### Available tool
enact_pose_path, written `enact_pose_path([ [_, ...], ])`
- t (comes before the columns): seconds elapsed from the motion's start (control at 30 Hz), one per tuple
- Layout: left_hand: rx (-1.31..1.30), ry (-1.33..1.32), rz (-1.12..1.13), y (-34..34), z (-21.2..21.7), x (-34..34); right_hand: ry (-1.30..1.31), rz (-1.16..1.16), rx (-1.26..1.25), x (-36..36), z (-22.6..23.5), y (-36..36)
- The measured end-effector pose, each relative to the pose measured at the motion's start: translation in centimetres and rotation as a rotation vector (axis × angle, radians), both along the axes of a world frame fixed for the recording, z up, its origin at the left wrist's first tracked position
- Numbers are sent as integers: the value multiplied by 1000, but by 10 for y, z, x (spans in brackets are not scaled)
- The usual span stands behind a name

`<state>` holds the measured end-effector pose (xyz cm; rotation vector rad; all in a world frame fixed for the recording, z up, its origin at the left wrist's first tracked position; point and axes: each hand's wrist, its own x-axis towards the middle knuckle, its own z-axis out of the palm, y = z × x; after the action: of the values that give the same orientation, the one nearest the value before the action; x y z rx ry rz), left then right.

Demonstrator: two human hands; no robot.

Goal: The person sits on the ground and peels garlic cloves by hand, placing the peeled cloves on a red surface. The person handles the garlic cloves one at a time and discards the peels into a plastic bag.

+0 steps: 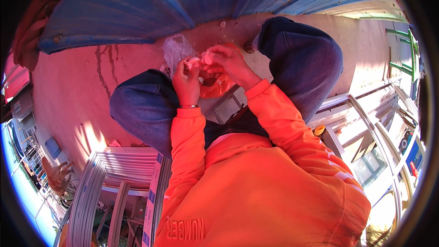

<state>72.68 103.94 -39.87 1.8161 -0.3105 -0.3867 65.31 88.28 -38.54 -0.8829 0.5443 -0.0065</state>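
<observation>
My left hand [186, 84] is closed round a pale garlic bulb [194, 60], pinched between thumb and fingers in front of my knees. Right beside it, my right hand [228, 64] is closed with a whitish garlic clove [209, 58] at its fingertips. The two hands nearly touch, and fine detail of the pieces is washed out by red light. Just under them hangs or lies an orange plastic bag [217, 87], its contents mostly hidden by my hands. A clear whitish plastic bag [176, 48] lies on the ground beyond my left hand.
A blue corrugated metal sheet [151, 7] spans the far side. Small pale scraps [222, 24] dot the concrete floor [73, 87]. Stacked metal frame profiles [91, 187] stand at the near left, and more frames [375, 132] lean at the right. A brown animal [56, 176] is at the far left.
</observation>
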Motion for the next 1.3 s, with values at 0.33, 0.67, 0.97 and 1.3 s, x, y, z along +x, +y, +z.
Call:
enact_pose_path([
  [0.33, 217, -215, 55, 1, -16, -2, 75, -11, -290, -3, -30, 4],
  [0.67, 307, -264, 71, 8, -46, 1, 91, -12, -300, -5, -37, 3],
  [0.97, 201, -126, 32, -1, -34, -5, 94, -14, -387, -7, -54, 1],
  [1.3, 213, -92, -19, -11, -13, -11, -105, -19, -706, 0, -29, 34],
])
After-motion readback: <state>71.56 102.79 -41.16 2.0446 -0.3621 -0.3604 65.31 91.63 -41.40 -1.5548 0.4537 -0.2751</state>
